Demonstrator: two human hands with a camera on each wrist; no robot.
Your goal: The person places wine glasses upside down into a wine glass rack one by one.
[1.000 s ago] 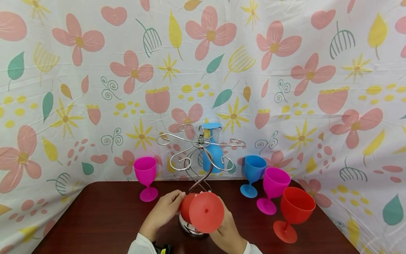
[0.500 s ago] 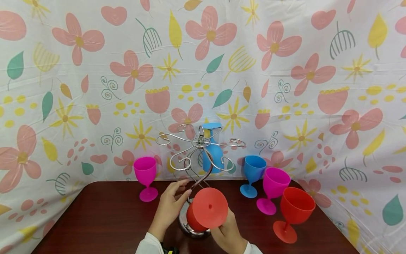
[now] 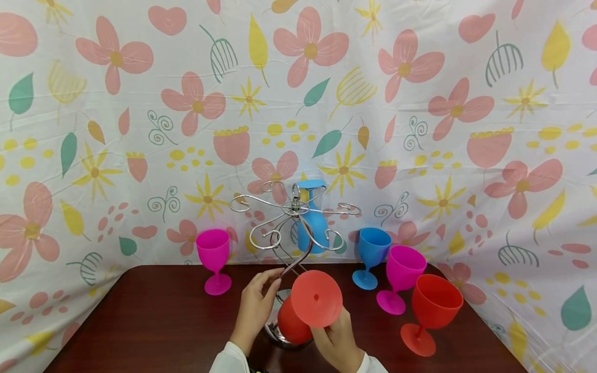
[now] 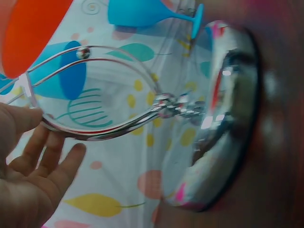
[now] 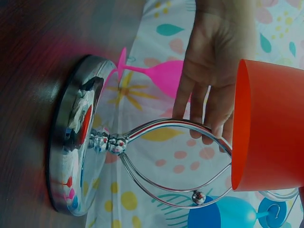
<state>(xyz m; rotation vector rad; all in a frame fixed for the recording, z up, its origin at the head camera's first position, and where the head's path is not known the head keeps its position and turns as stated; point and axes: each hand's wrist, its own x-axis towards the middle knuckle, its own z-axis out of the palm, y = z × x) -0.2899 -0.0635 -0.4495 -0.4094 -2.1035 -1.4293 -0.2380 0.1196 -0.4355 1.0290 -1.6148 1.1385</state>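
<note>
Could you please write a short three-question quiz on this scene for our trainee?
1. True or false: the right hand holds the red goblet upside down, foot uppermost.
2. What do the left hand's fingers touch? A) the rack B) a pink goblet C) nothing
3. Fill in: one blue goblet hangs from the rack; the other blue goblet stands on the ____.

Key
1. True
2. A
3. table

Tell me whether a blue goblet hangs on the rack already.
Yes: one blue goblet hangs upside down from the rack, foot up top.
</note>
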